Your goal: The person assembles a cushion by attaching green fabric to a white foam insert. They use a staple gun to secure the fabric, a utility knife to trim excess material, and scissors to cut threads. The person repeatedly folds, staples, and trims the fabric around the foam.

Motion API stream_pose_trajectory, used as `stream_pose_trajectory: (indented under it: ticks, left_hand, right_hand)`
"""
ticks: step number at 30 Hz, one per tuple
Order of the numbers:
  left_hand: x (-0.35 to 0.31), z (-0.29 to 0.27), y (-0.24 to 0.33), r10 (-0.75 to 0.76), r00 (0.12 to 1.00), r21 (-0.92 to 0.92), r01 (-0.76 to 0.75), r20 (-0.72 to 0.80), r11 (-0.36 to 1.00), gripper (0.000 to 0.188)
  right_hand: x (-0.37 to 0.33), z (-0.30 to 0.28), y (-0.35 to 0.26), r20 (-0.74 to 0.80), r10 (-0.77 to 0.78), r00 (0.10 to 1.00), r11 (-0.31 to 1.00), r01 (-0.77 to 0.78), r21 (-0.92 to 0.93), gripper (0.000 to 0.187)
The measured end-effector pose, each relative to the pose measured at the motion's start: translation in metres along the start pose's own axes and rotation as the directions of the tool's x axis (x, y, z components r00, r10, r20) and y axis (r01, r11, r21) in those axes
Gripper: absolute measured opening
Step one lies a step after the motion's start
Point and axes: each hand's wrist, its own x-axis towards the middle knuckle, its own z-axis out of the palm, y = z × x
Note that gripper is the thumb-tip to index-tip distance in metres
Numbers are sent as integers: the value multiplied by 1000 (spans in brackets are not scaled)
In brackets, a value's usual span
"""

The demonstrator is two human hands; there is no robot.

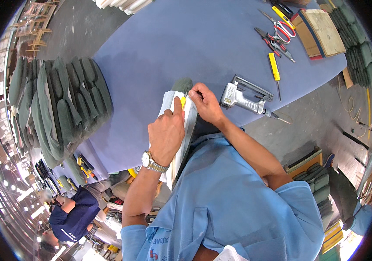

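A long padded piece with a dark green fabric end (182, 85) and a white underside strip (178, 163) lies against my front at the table's near edge. My left hand (167, 135), with a metal watch at the wrist, is closed over it. Its index finger presses along a small yellow tool (183, 102), mostly hidden by the fingers. At the piece's far right edge, my right hand (206, 104) is closed in a pinch on the fabric edge. Just right of that hand, a silver staple gun (247, 96) lies on the blue-covered table (164, 48).
Green padded pieces (66, 102) are stacked at the left. Toward the right lie a yellow screwdriver (274, 67), pliers (274, 43), red-handled scissors (285, 32) and a yellow cutter (283, 17), near a box (321, 34). A person in a dark shirt (76, 214) works at lower left.
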Motion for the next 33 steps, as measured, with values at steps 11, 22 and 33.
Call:
stream_pose_trajectory:
  ticks: [11,22,33]
  left_hand:
    - [-24,20,-8,-59,998,-226,54,-18,973,45]
    - [-36,49,-8,-170,978,-513,83,-124,855,48]
    - [-73,69,-24,-596,802,-942,174,-34,287,48]
  right_hand:
    - [-11,-6,-8,-29,-114,993,990,111,-90,12]
    - [-18,-27,-13,-191,-58,980,995,42,-87,8]
    - [37,-166,-16,-539,-18,842,994,-44,-101,9]
